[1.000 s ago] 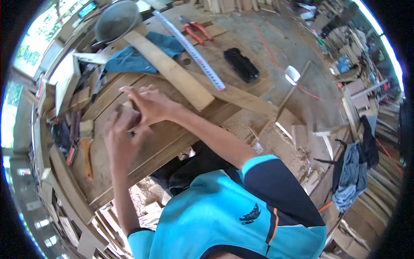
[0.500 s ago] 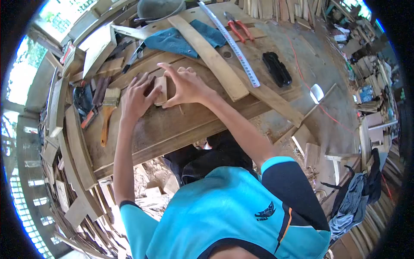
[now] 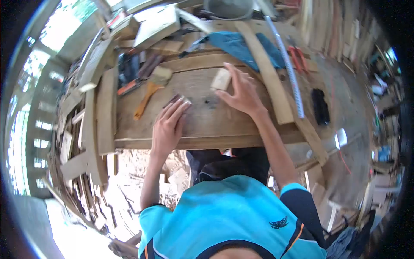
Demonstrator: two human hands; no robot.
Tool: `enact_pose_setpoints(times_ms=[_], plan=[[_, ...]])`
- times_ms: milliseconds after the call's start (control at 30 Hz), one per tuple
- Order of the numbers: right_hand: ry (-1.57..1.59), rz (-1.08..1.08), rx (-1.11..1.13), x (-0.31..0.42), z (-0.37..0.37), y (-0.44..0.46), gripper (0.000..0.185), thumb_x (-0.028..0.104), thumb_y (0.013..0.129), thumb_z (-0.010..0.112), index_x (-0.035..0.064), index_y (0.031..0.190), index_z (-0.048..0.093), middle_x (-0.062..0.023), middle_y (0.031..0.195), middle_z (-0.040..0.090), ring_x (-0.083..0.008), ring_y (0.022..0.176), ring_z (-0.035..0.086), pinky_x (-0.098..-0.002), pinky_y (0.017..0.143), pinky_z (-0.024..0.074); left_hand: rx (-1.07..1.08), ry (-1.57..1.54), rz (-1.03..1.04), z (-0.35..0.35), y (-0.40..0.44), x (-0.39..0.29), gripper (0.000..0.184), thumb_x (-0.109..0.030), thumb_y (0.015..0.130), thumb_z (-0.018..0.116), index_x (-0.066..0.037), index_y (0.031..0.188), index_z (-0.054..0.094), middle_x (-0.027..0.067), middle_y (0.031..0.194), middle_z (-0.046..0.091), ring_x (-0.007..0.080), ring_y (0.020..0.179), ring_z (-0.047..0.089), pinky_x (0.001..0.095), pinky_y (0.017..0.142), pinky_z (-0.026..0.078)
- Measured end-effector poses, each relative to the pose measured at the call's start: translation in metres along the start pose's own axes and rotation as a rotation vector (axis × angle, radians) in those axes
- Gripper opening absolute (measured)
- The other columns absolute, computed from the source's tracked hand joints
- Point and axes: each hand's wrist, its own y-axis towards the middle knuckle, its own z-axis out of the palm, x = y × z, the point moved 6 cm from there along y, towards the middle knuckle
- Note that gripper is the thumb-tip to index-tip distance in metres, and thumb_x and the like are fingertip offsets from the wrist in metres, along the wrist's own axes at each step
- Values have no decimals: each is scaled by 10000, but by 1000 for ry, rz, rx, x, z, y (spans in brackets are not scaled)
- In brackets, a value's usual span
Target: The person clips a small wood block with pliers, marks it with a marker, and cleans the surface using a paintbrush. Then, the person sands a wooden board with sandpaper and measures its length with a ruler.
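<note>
Fingers of my right hand (image 3: 243,91) close on a small pale wooden block (image 3: 221,79) above the workbench (image 3: 202,121), thumb at its lower edge and index finger along its right side. Over to the left, my left hand (image 3: 169,125) lies low with its fingertips on a small dark reddish-brown piece (image 3: 174,100), mostly covered by the fingers. A brush with an orange handle (image 3: 147,99) rests left of my left hand. Beyond my right hand stretches a long pale board (image 3: 269,77), partly over a blue cloth (image 3: 235,45).
A white measuring strip (image 3: 286,64), red-handled pliers (image 3: 297,56) and a black case (image 3: 320,106) are on the right. Tools and wood pieces (image 3: 157,28) crowd the back left. A grey bowl (image 3: 228,8) stands at the back.
My hands have moved apart; the block is now in my right hand alone, and my left hand has come down onto the dark piece. The view has turned, shifting the bench items rightward.
</note>
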Motion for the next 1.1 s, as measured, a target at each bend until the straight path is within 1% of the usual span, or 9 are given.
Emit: enact_pose_setpoints(times_ms=[200,267,333,467,533,800,867,1000,1100], plan=[[-145,104,-77,-8,0,0,651,164,689,649,84,1247,323,-254,1214,352,-409,1097,390,-459,895,344,-222,134,12,-38,-13,21,292,-21,782,502,-25,1069,558,151,1130,528,329,1100,463,397,919,361],[-145,79,-172,-10,-4,-1,599,80,706,613,100,1239,341,-279,1212,331,-420,1094,380,-458,914,327,-180,118,23,-33,-18,20,317,-28,772,531,-16,1088,541,144,1159,511,328,1103,460,404,935,352],[-133,118,-160,-10,-3,-3,535,52,707,598,100,1200,397,-259,1208,349,-408,1099,378,-450,921,323,143,88,59,-1,-21,-1,366,-136,799,537,-20,1144,499,147,1217,467,330,1143,422,416,973,311],[-180,91,-96,-12,-1,-2,454,39,700,603,88,1130,467,-201,1196,396,-380,1101,394,-420,919,335,208,220,99,30,-9,-5,437,-259,824,507,-39,1198,453,154,1266,419,332,1190,366,426,1009,253],[-159,86,-87,-12,-2,-3,423,39,699,603,84,1104,489,-192,1182,411,-373,1091,403,-420,917,336,148,108,-95,29,17,37,464,-313,846,454,-54,1229,415,162,1292,384,331,1214,328,429,1023,217],[-250,72,-55,-5,-5,0,350,71,685,586,67,1030,533,-170,1148,445,-357,1077,402,-426,900,331,395,-83,155,39,-30,-29,411,-122,823,492,-57,1224,428,125,1279,414,307,1206,350,394,1009,274],[-210,-7,-81,22,-1,16,340,62,688,568,80,1027,545,-157,1130,469,-337,1075,418,-417,912,325,367,-91,149,34,-47,-40,408,-115,822,487,-60,1223,430,121,1273,422,313,1200,357,399,1011,274],[237,-525,253,125,76,54,430,15,714,534,143,1125,534,-143,1183,467,-286,1087,451,-410,907,344,272,-435,175,4,-54,-41,393,-62,784,473,-33,1176,457,127,1228,463,323,1164,401,424,998,287],[-73,-639,420,160,161,60,456,7,716,536,166,1143,527,-110,1100,512,-259,1054,475,-381,880,379,-126,-438,-3,-58,-53,-17,332,-21,793,432,-16,1115,510,161,1097,537,315,1013,512,382,869,394]])
